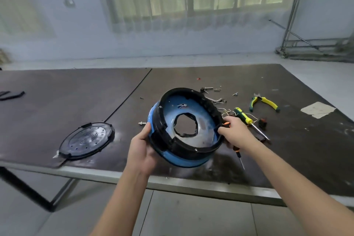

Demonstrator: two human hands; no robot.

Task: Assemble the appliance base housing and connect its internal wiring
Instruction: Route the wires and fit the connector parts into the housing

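Gripping one blue housing, left hand, right hand, fingers curled round its rim, one black plate

- No text, label, brand, number or sign can be read anywhere in the view.
- Blue base housing: motion-blurred, and no print can be made out on it.
- Round black cover plate: moulded rings at the centre. Any lettering is too small to tell.
- Pale tape patch on the table: nothing legible.
- Yellow-green pliers and yellow-green screwdriver: any brand mark on the handles is too small to read.
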